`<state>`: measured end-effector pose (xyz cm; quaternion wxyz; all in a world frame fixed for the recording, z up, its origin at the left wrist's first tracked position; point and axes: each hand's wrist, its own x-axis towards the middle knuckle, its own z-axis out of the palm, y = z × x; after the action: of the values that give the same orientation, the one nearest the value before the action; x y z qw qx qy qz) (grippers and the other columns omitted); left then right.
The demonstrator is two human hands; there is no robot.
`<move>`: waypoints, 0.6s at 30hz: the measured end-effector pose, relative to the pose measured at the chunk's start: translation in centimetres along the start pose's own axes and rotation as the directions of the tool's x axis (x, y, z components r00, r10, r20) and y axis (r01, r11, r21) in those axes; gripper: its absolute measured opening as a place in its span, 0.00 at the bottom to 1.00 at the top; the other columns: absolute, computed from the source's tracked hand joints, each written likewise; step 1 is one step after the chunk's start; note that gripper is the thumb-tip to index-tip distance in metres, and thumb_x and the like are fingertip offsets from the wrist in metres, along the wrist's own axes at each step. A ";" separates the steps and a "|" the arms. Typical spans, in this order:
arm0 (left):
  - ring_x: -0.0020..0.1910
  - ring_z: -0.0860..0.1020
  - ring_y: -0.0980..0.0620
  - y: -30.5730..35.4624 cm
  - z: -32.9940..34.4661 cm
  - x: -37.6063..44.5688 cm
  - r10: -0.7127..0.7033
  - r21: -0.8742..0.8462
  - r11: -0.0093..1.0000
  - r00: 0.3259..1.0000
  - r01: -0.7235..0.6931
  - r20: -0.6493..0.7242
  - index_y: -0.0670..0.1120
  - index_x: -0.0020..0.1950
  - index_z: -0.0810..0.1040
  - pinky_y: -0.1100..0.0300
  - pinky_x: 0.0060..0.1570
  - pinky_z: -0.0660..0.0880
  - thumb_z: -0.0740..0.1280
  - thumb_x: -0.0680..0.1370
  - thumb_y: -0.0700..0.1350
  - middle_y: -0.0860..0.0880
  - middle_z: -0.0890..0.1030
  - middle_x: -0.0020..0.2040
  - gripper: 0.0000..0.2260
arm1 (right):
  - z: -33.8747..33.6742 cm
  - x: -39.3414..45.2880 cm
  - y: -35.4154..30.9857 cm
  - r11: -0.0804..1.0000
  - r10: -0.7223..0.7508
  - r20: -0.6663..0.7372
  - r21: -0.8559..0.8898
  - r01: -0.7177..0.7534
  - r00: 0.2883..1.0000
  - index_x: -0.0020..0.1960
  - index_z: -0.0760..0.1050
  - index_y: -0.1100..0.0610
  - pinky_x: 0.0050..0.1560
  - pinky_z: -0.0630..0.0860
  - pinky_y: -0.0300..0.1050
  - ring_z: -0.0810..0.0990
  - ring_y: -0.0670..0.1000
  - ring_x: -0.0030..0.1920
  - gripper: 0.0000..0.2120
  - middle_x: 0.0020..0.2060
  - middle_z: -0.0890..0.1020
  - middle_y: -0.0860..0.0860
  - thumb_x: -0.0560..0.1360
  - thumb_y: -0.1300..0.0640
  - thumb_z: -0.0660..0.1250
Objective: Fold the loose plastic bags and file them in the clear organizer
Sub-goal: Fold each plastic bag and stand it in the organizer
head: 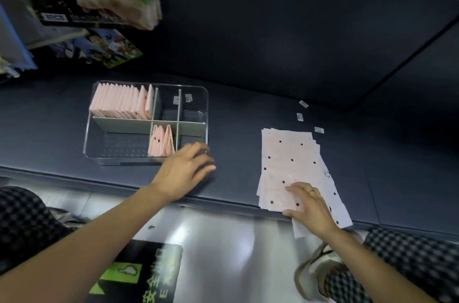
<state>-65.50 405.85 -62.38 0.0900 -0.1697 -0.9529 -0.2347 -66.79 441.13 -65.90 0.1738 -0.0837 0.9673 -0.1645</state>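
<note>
Dark tabletop (248, 109), clear organizer (146, 151) just beyond left hand (185, 170), fingers loose, empty. Right hand (306, 206) flat, fingers spread on loose plastic bags (289, 153). Best: peel only top sheet, pin the rest, crease squarely, file beside folded bags (161, 141).

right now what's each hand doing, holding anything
Left hand: open, holding nothing, at the clear organizer's near right corner.
Right hand: open, fingers flat on the loose bags.
</note>
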 end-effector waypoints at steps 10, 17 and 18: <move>0.76 0.52 0.54 3.2 6.3 -2.2 -0.037 0.056 0.998 0.837 0.007 0.546 0.55 0.75 0.59 0.58 0.72 0.53 0.58 0.79 0.60 0.55 0.56 0.77 0.26 | 1.3 0.4 -0.5 0.887 0.083 -0.158 0.461 -0.001 0.984 0.43 0.84 0.57 0.59 0.75 0.45 0.71 0.50 0.57 0.02 0.48 0.78 0.48 0.70 0.60 0.74; 0.66 0.66 0.56 6.1 6.3 -0.4 -0.112 -0.291 0.934 0.943 0.208 0.314 0.52 0.68 0.71 0.64 0.63 0.65 0.73 0.72 0.48 0.56 0.71 0.67 0.25 | -0.7 1.5 -6.3 0.835 -0.149 0.180 0.550 0.026 0.972 0.38 0.81 0.53 0.43 0.70 0.34 0.75 0.39 0.36 0.04 0.34 0.80 0.42 0.72 0.56 0.72; 0.62 0.71 0.54 6.5 6.3 -0.3 -0.145 -0.321 0.917 0.948 0.237 0.284 0.51 0.63 0.76 0.61 0.60 0.69 0.73 0.72 0.46 0.56 0.76 0.62 0.19 | -1.0 1.7 -6.8 0.833 -0.183 0.237 0.553 0.023 0.954 0.39 0.81 0.54 0.42 0.70 0.32 0.75 0.38 0.35 0.05 0.34 0.80 0.43 0.72 0.55 0.72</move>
<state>-63.40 414.16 -65.27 -0.0883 -0.1173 -0.9113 -0.3848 -68.00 434.69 -63.17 0.3162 -0.1057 0.8401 -0.4279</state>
